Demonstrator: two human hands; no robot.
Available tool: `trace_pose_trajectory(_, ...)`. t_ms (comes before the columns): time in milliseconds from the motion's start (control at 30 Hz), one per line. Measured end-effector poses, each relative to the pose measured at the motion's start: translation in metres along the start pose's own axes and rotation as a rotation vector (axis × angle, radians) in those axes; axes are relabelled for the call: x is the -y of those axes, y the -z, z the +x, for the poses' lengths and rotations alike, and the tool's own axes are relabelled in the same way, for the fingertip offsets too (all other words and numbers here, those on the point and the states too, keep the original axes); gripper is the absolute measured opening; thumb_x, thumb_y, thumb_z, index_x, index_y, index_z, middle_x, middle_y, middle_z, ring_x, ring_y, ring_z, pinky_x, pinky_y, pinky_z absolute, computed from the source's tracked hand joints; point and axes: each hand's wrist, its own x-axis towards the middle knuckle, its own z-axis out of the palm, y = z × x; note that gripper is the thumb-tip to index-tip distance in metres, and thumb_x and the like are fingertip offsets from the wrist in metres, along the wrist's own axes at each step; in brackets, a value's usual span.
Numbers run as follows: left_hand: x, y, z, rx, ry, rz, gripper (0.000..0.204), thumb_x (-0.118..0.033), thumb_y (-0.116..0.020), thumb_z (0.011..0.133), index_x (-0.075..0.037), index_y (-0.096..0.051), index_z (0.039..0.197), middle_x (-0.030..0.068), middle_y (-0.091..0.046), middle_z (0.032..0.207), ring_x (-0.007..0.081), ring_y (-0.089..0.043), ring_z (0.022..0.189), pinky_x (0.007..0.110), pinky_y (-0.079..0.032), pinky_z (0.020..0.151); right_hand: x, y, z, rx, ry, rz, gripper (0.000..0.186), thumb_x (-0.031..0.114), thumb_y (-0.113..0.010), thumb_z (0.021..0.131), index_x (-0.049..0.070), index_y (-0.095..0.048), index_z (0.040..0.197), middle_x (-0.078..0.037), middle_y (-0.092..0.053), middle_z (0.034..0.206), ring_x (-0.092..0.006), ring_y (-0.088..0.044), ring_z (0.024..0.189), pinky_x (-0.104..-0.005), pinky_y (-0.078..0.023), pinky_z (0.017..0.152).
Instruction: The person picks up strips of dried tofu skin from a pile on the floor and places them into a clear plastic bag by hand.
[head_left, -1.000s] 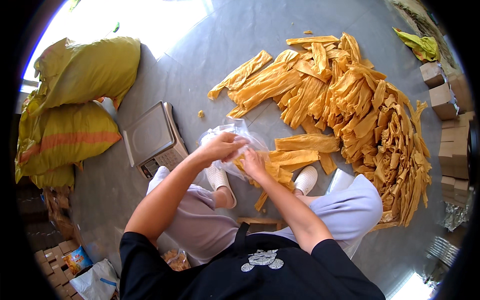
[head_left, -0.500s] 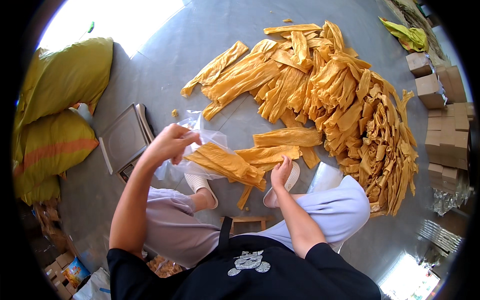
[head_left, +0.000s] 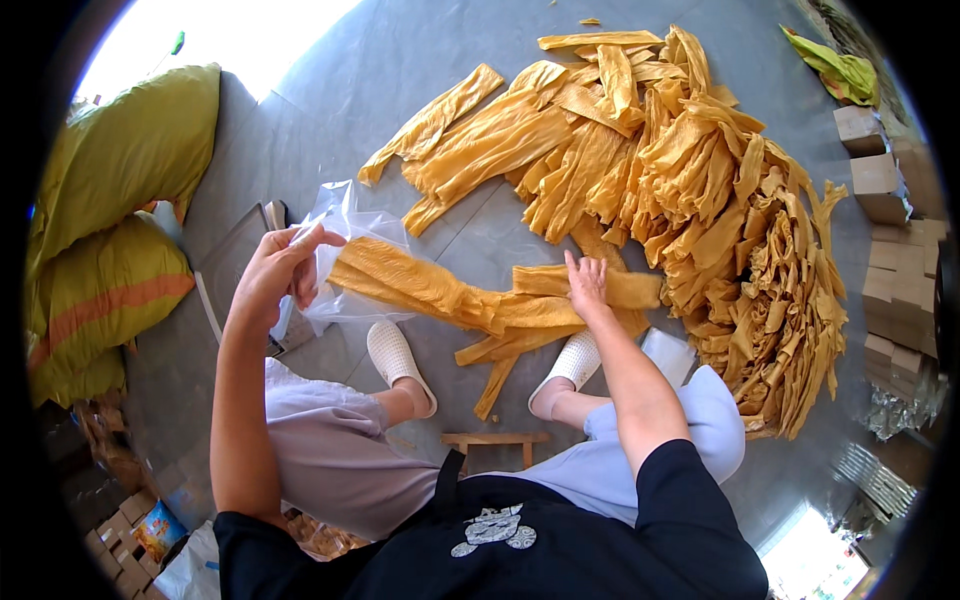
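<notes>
My left hand (head_left: 285, 268) pinches the edge of a clear plastic bag (head_left: 345, 215), left of my feet. The left end of a bundle of long, wrinkled yellow strips (head_left: 420, 285), which look like dried tofu skin, lies in the bag's mouth. The bundle runs rightward over the floor above my shoes. Its right part overlaps more loose strips (head_left: 540, 315). My right hand (head_left: 588, 288) rests on a yellow strip (head_left: 635, 290) at the right, fingers stretched out and slightly apart. What lies under its palm is hidden.
A large heap of yellow strips (head_left: 690, 170) curves along the right. At left are a flat scale (head_left: 235, 255) and stuffed yellow-green sacks (head_left: 130, 160). A stack of clear bags (head_left: 667, 355) lies by my right shoe. Cardboard boxes (head_left: 900, 290) line the far right.
My left hand has moved left and up with the bag. The yellow bundle now stretches farther left. My right hand has gone up and to the right, onto a strip.
</notes>
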Motion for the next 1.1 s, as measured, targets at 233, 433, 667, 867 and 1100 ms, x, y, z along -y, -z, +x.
trace_pose_trajectory(233, 0.011, -0.004, 0.012, -0.024, 0.048, 0.08, 0.038, -0.035, -0.048, 0.093, 0.0, -0.061, 0.099, -0.0026, -0.046, 0.051, 0.0058, -0.044, 0.041, 0.02, -0.036, 0.04, -0.007, 0.041, 0.005, -0.093, -0.014, 0.367, 0.038, 0.002, -0.071, 0.065, 0.01, -0.054, 0.098, -0.012, -0.058, 0.097, -0.0304, -0.054, 0.095, -0.0408, -0.044, 0.08)
trace_pose_trajectory(433, 0.022, -0.017, 0.023, -0.037, 0.023, 0.075, 0.032, -0.035, -0.053, 0.09, -0.004, -0.062, 0.097, -0.0029, -0.051, 0.056, 0.0055, -0.051, 0.05, 0.021, -0.039, 0.048, 0.024, 0.093, 0.035, 0.085, 0.289, 0.799, 0.039, 0.01, -0.074, 0.067, 0.005, -0.06, 0.103, -0.014, -0.065, 0.098, -0.0269, -0.061, 0.093, -0.0325, -0.047, 0.08)
trace_pose_trajectory(667, 0.019, -0.03, 0.019, 0.052, -0.083, 0.534, 0.029, -0.024, -0.058, 0.086, 0.005, -0.063, 0.082, 0.007, -0.06, 0.055, 0.0115, -0.058, 0.05, 0.027, -0.044, 0.049, 0.177, 0.145, 0.007, 0.299, 0.327, 0.451, 0.051, 0.02, -0.073, 0.071, 0.011, -0.055, 0.118, -0.017, -0.063, 0.099, -0.0301, -0.06, 0.096, -0.0378, -0.047, 0.085)
trace_pose_trajectory(867, 0.011, -0.029, 0.016, 0.006, -0.133, 0.639, 0.025, -0.019, -0.056, 0.084, 0.005, -0.061, 0.082, 0.01, -0.061, 0.056, 0.0165, -0.061, 0.052, 0.031, -0.046, 0.053, 0.267, 0.101, 0.014, -0.422, 0.483, 0.575, 0.03, 0.001, -0.053, 0.074, 0.001, -0.059, 0.104, -0.017, -0.063, 0.098, -0.0314, -0.061, 0.092, -0.0419, -0.049, 0.077)
trace_pose_trajectory(1100, 0.007, -0.018, 0.016, -0.024, -0.076, 0.68, 0.023, -0.017, -0.056, 0.082, 0.003, -0.063, 0.092, 0.0149, -0.062, 0.061, 0.0269, -0.064, 0.063, 0.037, -0.048, 0.063, 0.177, 0.074, 0.037, -0.228, -0.106, 1.164, 0.025, -0.005, -0.049, 0.076, 0.002, -0.063, 0.096, -0.013, -0.064, 0.099, -0.0197, -0.062, 0.086, -0.0289, -0.05, 0.074)
